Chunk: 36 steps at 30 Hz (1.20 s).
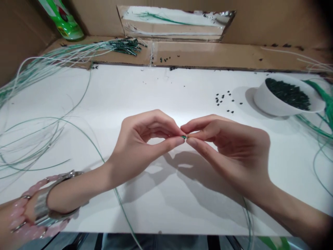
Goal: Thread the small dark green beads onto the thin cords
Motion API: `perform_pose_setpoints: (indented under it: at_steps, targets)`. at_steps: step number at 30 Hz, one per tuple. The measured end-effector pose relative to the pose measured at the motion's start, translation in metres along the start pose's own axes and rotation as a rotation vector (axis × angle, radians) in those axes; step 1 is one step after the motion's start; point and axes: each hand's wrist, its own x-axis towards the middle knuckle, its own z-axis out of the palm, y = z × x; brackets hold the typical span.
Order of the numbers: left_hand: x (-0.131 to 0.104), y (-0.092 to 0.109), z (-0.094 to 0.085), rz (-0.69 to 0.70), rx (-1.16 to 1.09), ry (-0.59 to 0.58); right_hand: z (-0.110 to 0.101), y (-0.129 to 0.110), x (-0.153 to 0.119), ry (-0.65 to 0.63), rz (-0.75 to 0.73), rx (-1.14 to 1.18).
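Note:
My left hand (145,142) and my right hand (229,146) meet fingertip to fingertip above the white tabletop. Thumb and index finger of both are closed in a pinch on a small green piece (184,137), mostly covered by the fingertips; its exact kind is too small to tell. Thin green strands (122,205) pass under my left forearm and run off the table's front edge. Another thin strand (248,215) hangs below my right wrist. A few dark green beads (222,99) lie scattered beyond my right hand.
A white bowl (270,104) full of dark green beads stands at the right, beside green strands (322,100). At the left spread green and white cords (65,52) with dark beaded ends. A cardboard ledge (208,55) and wall close the back; a green bottle (65,24) stands in the corner.

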Motion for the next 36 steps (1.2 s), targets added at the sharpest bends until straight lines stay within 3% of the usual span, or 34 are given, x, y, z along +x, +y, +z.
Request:
perform_pose_setpoints:
  at_steps: [5, 13, 24, 30, 36]
  targets:
    - [-0.002, 0.001, 0.001, 0.025, 0.012, 0.007, -0.001, -0.002, 0.001, 0.043, -0.024, -0.123]
    - [-0.003, 0.000, 0.003, 0.044, 0.015, 0.002, -0.002, -0.002, 0.004, 0.005, -0.169, -0.336]
    - [-0.003, -0.001, 0.004, 0.051, 0.039, -0.002, -0.006, -0.007, 0.005, -0.081, -0.223, -0.514]
    - [-0.003, -0.004, 0.002, 0.132, 0.124, -0.025, -0.008, -0.007, 0.002, -0.167, -0.271, -0.644]
    - [-0.001, -0.005, 0.000, 0.154, 0.192, -0.020, -0.011, -0.003, 0.003, -0.164, -0.206, -0.537]
